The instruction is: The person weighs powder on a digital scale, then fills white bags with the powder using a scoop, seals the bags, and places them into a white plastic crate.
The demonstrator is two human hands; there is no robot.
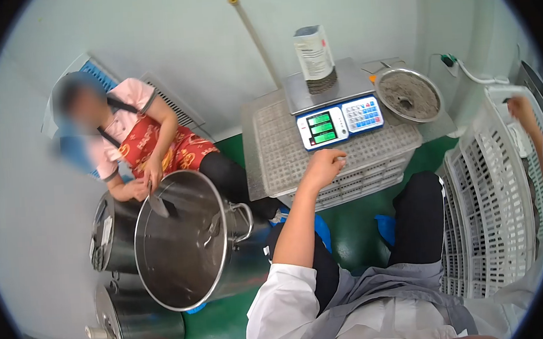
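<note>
My left hand (326,166) hovers in front of the digital scale (339,123), near its lit green display. Its fingers are curled together and I see nothing in them. A printed pouch (315,58) stands upright on the scale's steel pan, its lower part dark and patterned. Beside the scale, to the right, is a steel bowl (409,94) of grey powder with a hollow in it. Out at the far right, my right hand (520,111) is over the white plastic basket (489,175), fingers closed; whatever they grip is too small to name.
Stacked white crates (269,138) carry the scale. Left of my legs stands a large open steel pot (183,249), where a seated person in a red apron (152,142) holds a scoop (158,204). Lidded steel pots (140,317) stand behind it. A white cable (474,77) runs along the wall.
</note>
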